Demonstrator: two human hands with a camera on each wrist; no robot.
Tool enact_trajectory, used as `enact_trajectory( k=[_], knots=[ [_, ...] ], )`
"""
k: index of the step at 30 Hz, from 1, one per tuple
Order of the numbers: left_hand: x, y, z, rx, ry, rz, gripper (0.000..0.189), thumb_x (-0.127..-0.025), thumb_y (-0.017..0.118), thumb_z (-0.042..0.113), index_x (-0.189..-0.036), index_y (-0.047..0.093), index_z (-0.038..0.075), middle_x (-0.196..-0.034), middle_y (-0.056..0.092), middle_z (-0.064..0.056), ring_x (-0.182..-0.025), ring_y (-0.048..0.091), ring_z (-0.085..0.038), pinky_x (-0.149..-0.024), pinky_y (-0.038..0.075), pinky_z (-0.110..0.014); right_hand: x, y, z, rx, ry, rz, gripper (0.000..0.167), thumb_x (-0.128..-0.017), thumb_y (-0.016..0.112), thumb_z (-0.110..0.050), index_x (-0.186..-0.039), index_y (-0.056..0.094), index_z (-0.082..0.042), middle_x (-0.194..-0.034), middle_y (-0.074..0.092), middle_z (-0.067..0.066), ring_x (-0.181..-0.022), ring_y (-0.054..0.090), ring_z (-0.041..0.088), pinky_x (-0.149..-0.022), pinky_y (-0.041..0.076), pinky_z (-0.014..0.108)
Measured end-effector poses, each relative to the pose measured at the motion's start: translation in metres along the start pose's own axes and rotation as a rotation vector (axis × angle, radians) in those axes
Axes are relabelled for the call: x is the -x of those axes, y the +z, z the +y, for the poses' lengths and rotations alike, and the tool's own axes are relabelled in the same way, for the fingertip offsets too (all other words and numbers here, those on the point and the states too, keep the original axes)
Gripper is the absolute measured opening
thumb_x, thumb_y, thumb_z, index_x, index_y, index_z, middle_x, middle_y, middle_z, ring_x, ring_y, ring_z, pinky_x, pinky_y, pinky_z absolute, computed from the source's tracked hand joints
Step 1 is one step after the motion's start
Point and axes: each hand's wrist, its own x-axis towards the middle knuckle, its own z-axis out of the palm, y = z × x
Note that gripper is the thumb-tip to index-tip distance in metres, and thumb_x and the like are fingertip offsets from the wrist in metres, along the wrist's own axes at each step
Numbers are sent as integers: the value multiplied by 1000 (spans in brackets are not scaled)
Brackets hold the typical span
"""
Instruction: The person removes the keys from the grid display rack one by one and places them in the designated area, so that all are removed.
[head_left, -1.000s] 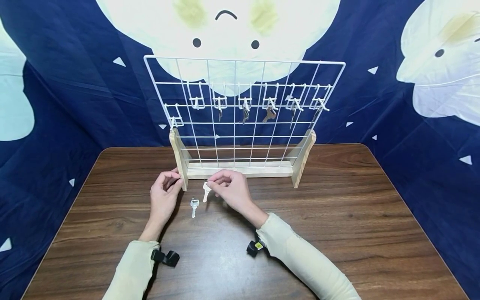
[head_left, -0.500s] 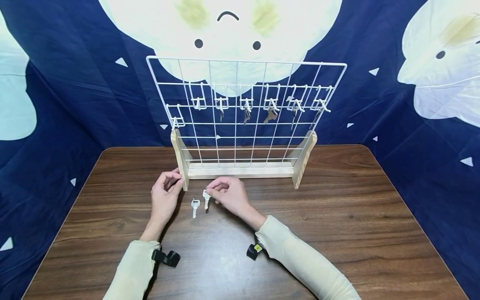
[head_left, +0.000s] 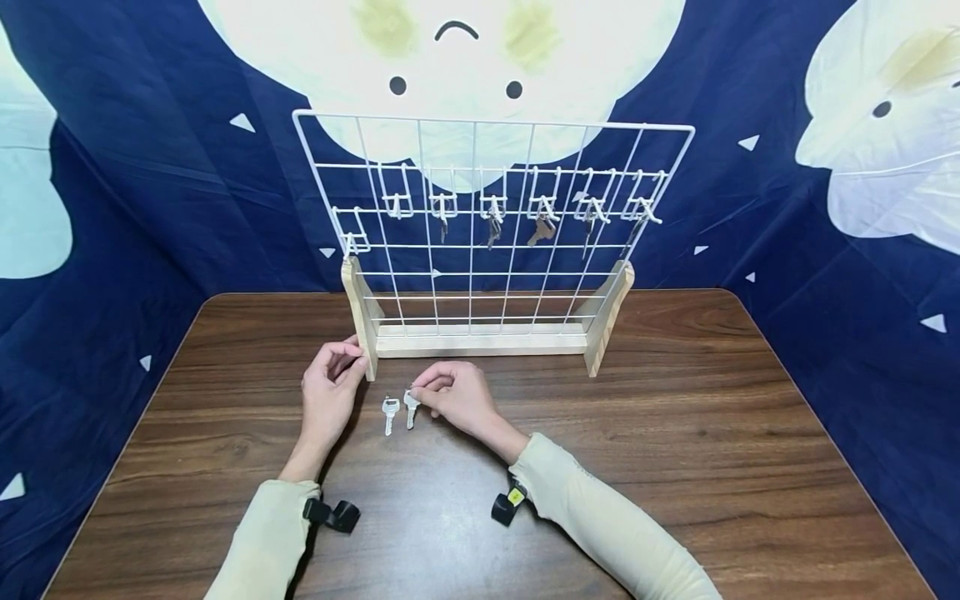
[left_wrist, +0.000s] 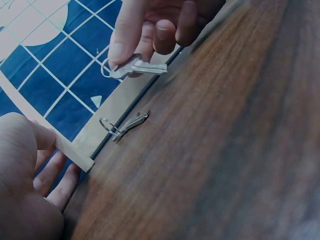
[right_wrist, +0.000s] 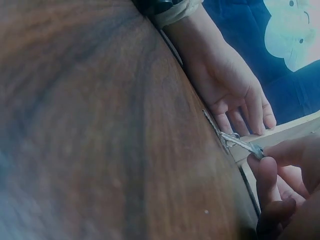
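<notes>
My right hand (head_left: 459, 398) pinches a silver key (head_left: 411, 408) at its head between thumb and fingers, just above the table. In the left wrist view, this key (left_wrist: 142, 67) has a small split ring. A second set of keys (head_left: 390, 410) lies on the table to its left; its ring and more than one blade show in the left wrist view. My left hand (head_left: 330, 396) grips the left wooden leg (head_left: 362, 321) of a white wire grid rack (head_left: 471, 273), thumb in front. Several keys (head_left: 543, 229) hang from white hooks on the grid.
The two leftmost hooks, an upper hook (head_left: 397, 204) and a lower hook (head_left: 354, 243), show no keys. A wooden crossbar (head_left: 480, 343) joins the rack's legs. The brown table (head_left: 712, 433) extends to both sides, with blue cloth (head_left: 150, 200) behind.
My right hand has come down and slightly toward me with the key, bringing it beside the keys on the table. The left hand stays on the leg.
</notes>
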Motion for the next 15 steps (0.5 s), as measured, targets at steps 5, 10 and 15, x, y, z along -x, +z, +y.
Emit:
enact_trajectory(
  k=[5, 10, 15],
  knots=[
    [0, 1, 0, 1, -1, 3, 14, -102, 67, -14, -113, 60, -21, -131, 72, -1, -113, 72, -3, -100, 58, -14, 0, 1, 5, 30, 1, 0, 6, -94, 88, -4, -92, 83, -7, -78, 80, 2, -50, 61, 4, -50, 57, 20],
    [0, 0, -1, 4, -4, 5, 15, -102, 67, -15, -113, 60, -21, -133, 72, -5, -114, 72, -3, -100, 58, -15, 0, 1, 7, 120, -38, 9, 6, -94, 88, -7, -91, 84, -10, -80, 80, -1, -53, 60, 0, -52, 52, 16],
    [0, 1, -1, 1, -4, -2, 14, -103, 66, -15, -113, 60, -21, -138, 70, -16, -114, 71, -3, -100, 58, -15, -1, 1, 10, 246, -121, 28, 5, -93, 89, -10, -91, 86, -13, -81, 80, -3, -57, 56, -6, -55, 44, 13]
  ],
)
